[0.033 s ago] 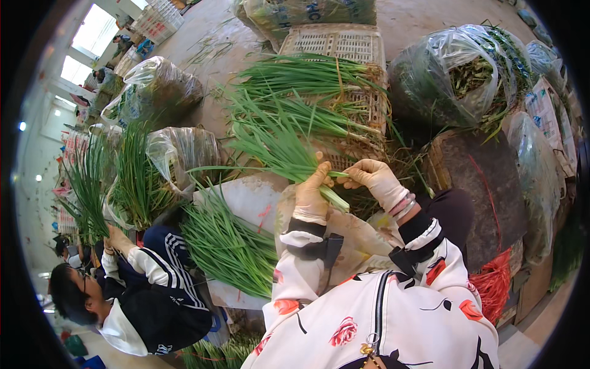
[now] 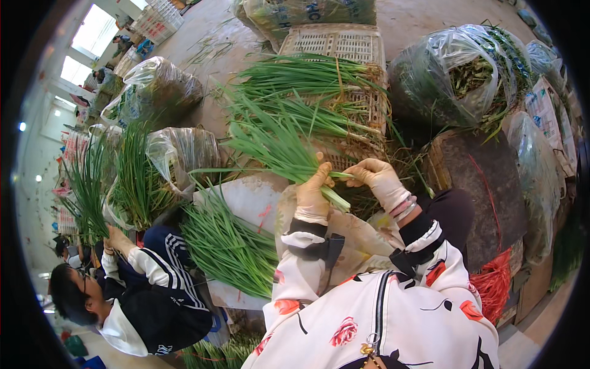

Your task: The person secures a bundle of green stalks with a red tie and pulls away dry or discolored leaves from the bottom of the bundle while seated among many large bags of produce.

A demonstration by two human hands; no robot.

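Grey floor (image 2: 206,71) of a large work hall stretches beyond the grip, with bright windows (image 2: 95,29) far off to its left. Close in front of the body, the left hand (image 2: 313,192) is closed around a bunch of green stalks (image 2: 276,150); the long leaves fan out from this grip forward and to the left, while the pale stem ends come out at its right, pointing toward the body. Just to the right of that grip, the right hand (image 2: 376,181) has its fingertips pinched together upon a thin green strand (image 2: 342,175); whether the strand is joined to the bunch, I cannot tell.

Directly beyond the grip stands a white slatted crate (image 2: 332,40), on which lie more stalks (image 2: 301,72), partly behind the held leaves. Left of the grip and nearer to the body, a loose heap of greens (image 2: 230,243) rests on a pale board (image 2: 261,187). To the right and beyond is a clear plastic bag (image 2: 424,80) full of plant matter; nearer on this side are a dark board (image 2: 485,190) and red strings (image 2: 495,289). Well to the left of the grip, a seated co-worker (image 2: 163,317) holds upright greens (image 2: 86,194).
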